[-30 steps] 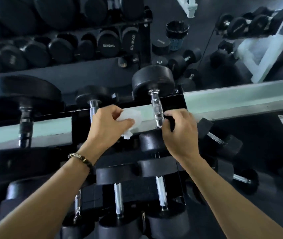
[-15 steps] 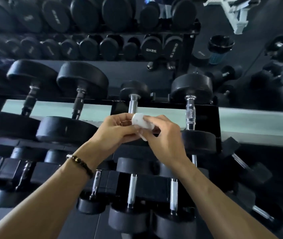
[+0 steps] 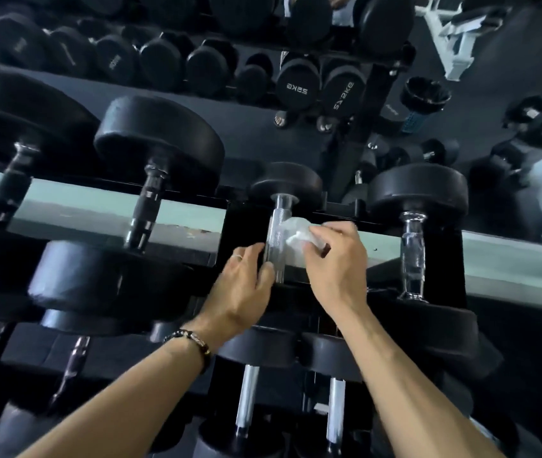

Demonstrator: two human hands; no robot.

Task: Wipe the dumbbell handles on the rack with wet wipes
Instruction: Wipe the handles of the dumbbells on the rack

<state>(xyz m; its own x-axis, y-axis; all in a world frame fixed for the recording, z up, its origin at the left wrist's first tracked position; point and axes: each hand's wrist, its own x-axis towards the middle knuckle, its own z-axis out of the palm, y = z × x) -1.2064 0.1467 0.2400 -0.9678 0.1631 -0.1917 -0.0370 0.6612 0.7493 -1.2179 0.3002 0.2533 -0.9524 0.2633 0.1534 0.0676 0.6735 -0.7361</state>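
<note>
Wipe [image 3: 299, 235] seemingly under right hand [image 3: 335, 266]

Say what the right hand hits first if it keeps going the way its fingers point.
Likely the knurled handle. The right hand pinches the wipe, fingers aimed up and left, and the wipe already looks pressed to that handle. Depth is unclear from one view.

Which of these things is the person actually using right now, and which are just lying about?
In use:
wet wipe, held by the right hand
knurled silver handle, being wiped
left hand, fingers against that handle

Lying about:
shiny handle to the right
black-gripped handle to the left
bin on the floor
</note>
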